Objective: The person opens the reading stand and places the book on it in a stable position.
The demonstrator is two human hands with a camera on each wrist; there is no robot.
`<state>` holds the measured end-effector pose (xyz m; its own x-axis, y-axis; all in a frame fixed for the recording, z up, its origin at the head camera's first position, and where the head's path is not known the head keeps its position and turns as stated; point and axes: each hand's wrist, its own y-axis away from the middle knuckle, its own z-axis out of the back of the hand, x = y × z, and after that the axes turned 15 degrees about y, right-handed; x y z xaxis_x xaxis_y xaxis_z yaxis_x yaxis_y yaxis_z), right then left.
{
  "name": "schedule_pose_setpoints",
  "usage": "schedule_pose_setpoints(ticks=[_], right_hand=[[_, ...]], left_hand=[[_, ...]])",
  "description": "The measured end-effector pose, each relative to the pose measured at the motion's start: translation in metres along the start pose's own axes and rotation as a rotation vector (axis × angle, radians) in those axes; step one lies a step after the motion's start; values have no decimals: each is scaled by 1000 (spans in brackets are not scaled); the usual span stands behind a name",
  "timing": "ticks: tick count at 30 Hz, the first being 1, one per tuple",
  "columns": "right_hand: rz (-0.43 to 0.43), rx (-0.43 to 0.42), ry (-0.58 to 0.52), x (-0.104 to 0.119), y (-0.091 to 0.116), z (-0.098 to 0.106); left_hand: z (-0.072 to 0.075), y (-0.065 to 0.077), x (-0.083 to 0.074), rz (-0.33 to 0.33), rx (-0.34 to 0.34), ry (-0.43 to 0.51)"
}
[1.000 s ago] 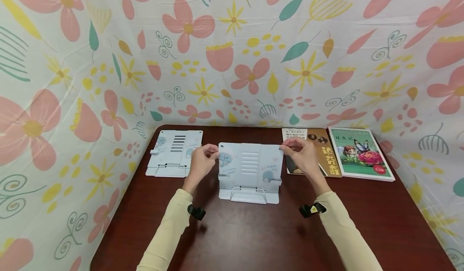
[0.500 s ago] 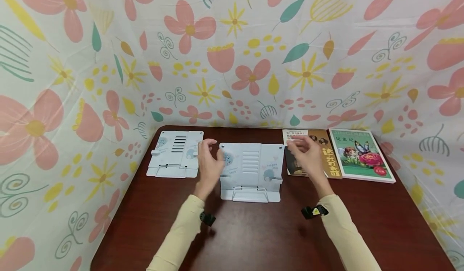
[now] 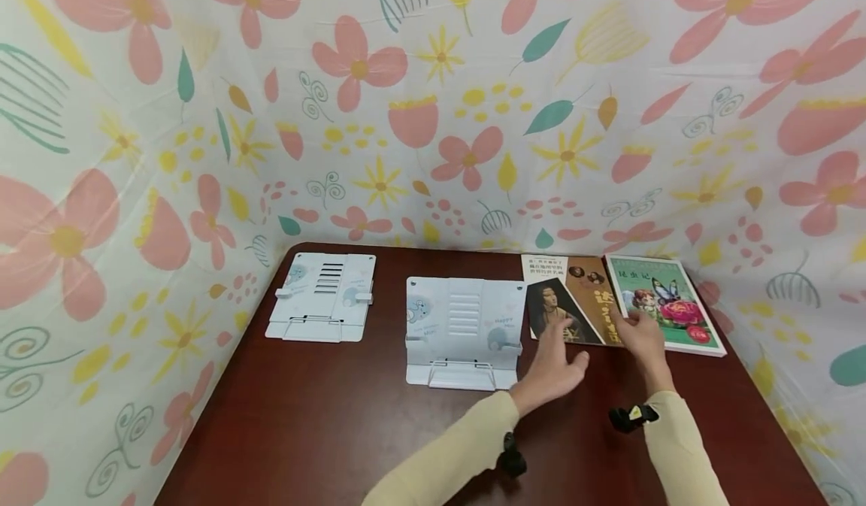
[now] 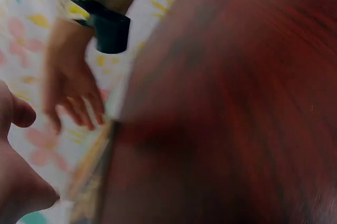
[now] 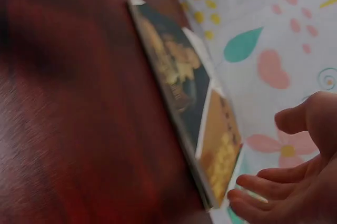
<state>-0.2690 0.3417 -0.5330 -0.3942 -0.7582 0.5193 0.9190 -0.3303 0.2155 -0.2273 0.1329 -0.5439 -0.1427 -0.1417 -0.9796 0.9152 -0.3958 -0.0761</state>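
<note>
My left hand (image 3: 553, 371) reaches across to the near left edge of the brown book (image 3: 595, 280), its fingers spread. The right hand (image 3: 644, 340) is over the seam between that book and the green book (image 3: 683, 303), thumb apart from the fingers. In the right wrist view, the right fingers (image 5: 268, 179) come close to the brown book's near corner, holding nothing. A white folding book stand (image 3: 467, 325) with a raised back and wire front stands left of the left hand.
A second white book stand (image 3: 321, 295) lies at the far left of the dark wooden table (image 3: 304, 423). A flower-patterned cloth (image 3: 467, 77) hangs behind and along the sides.
Both hands have left the upper corners of the middle book stand and moved right, to the books. The left has crossed in front of the stand. The stand itself keeps its place.
</note>
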Motion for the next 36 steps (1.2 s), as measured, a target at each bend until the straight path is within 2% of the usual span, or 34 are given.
schedule_pose_setpoints(ticks=[2, 4, 6, 8, 11, 15, 19, 27, 31, 36], right_hand=[[-9, 2, 46, -8, 1, -3], [11, -34, 99, -14, 1, -6], [33, -77, 142, -17, 1, -10], [53, -110, 162, -20, 0, -14], [68, -135, 162, -22, -1, -19], [77, -165, 156, -21, -2, -22], [52, -173, 127, -21, -1, -27], [-22, -229, -20, -18, 7, -44], [-41, -300, -74, -20, 9, -53], [-73, -374, -113, -25, 7, -58]], left_hand=[[-14, -6, 10, 165, -13, 38], [-22, -10, 18, 281, -58, 106], [-25, -13, 23, 337, -128, 169], [-26, -15, 26, 350, -182, 216], [-24, -18, 24, 326, -246, 264], [-19, -28, 14, 298, -355, 357], [-14, -38, 5, 303, -430, 430], [-9, -57, -4, 256, -530, 421], [-7, -56, -8, 181, -509, 396], [0, -44, -11, 32, -389, 318]])
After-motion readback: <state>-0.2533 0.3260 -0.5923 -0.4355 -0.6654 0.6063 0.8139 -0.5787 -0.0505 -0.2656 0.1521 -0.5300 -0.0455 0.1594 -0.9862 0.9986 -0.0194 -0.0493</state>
